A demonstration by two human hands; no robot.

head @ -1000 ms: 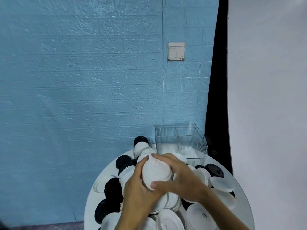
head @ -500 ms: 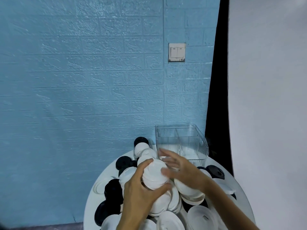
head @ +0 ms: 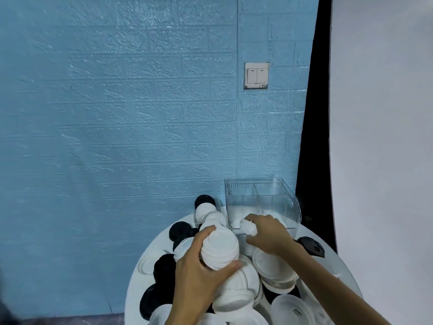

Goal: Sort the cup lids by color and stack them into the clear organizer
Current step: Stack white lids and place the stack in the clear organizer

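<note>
**Left hand steadies stack, right adds a lid**

Left hand point(head: 199, 275) curls around a white stack point(head: 220, 250) at 6 o'clock on the table point(head: 138, 285). Right hand point(head: 267, 233) pinches 1 white lid point(head: 248, 227) near the organizer point(head: 261, 202) at 12. Seat it squarely on the stack; black lids point(head: 164, 268) wait at 9.

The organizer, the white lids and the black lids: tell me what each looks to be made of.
Clear organizer: rigid transparent plastic, probably acrylic or similar; see-through, ribbed walls with glints.
White lids, like the stack the left hand grips: thin moulded plastic by the look, matte; pulp fibre is possible.
Black lids: moulded plastic, slightly glossy, with faint highlights.
</note>
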